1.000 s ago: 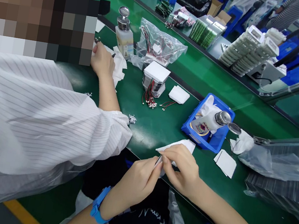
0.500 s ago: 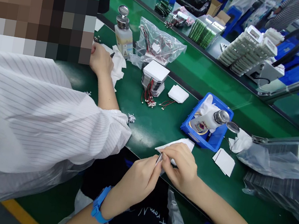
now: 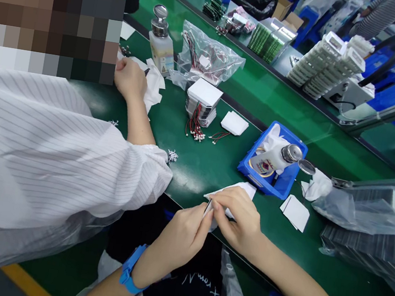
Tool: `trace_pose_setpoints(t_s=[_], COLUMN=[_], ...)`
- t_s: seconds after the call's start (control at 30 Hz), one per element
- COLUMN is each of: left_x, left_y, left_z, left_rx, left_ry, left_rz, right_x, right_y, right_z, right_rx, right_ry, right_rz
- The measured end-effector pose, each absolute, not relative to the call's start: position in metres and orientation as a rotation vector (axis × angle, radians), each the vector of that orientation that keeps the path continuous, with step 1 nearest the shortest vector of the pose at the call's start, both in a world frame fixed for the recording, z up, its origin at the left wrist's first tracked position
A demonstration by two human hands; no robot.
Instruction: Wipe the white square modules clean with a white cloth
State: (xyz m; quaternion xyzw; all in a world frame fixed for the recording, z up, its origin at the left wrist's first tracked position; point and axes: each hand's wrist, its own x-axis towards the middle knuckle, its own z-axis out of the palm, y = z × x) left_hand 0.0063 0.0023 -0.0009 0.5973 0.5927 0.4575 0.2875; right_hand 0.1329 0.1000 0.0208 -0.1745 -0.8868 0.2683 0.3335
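Note:
My left hand (image 3: 183, 236), with a blue wrist strap (image 3: 130, 268), is closed in a pinch on the near edge of a small thin panel (image 3: 208, 207) at the table's front edge. My right hand (image 3: 237, 218) is closed on the same panel from the right and above. A white wipe (image 3: 241, 189) lies under and behind my fingers. Most of the panel is hidden by my hands.
A co-worker in a white striped coat (image 3: 49, 159) fills the left, one hand (image 3: 129, 79) on a white cloth. Behind my hands are a blue bin (image 3: 257, 150) holding a dispenser bottle (image 3: 274, 157), a stack of wired panels (image 3: 203, 101), white cards (image 3: 295, 212) and bagged panels (image 3: 374, 216).
My hands stay pinched on the panel and have barely moved. The co-worker's hand has slid slightly left on the cloth.

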Motion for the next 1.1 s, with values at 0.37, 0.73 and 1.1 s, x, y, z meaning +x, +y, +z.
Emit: trace_pose_setpoints(t_s=[0.37,0.73,1.1], left_x=[0.007,0.011,0.019], left_y=[0.003,0.005,0.008], left_z=[0.0,-0.003,-0.006], left_rx=[1.565,1.633,1.856], left_ry=[1.644,1.679,1.75], left_rz=[1.232,1.33,1.508], right_x=[0.13,0.13,0.131], right_y=[0.1,0.097,0.088], right_z=[0.022,0.02,0.023], right_rx=[-0.522,-0.544,-0.509], right_ry=[-2.236,-2.159,-1.956], right_rz=[0.86,0.883,0.953])
